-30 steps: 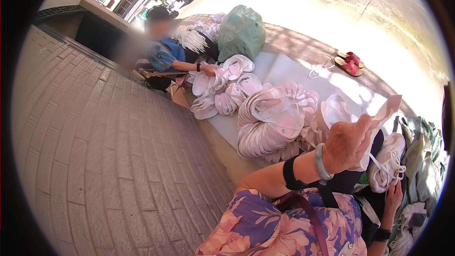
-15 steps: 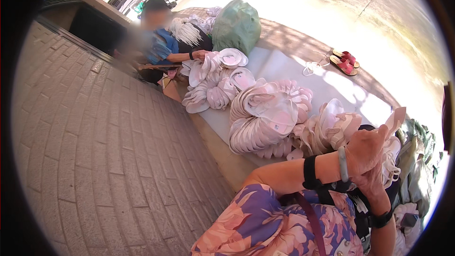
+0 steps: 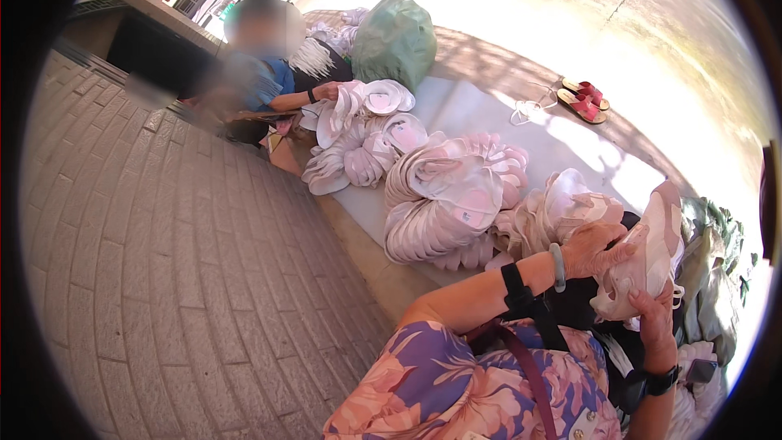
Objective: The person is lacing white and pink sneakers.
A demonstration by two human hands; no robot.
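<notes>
My left hand, with a pale bangle at its wrist, lies against the side of a pale pink shoe upper, its fingers pressed onto the surface. My right hand grips the lower edge of the same upper, thumb on the side facing me. The upper stands tilted between both hands, its narrower end pointing up. Just left of my hands, a bunch of similar shoe uppers lies stacked. A larger curled stack of shoe uppers sits beyond it. Dark cloth is partly visible under my hands.
A co-worker sits at the far left, one hand on more pale uppers. Behind stands a full green sack. Red sandals and white cord lie at the pale sheet's far edge. Crumpled green sacking is at right.
My hands were close together, with the left hand raised in front of the right. Now they are apart, and the upper shows between them. The left hand has moved left and the view has shifted slightly.
</notes>
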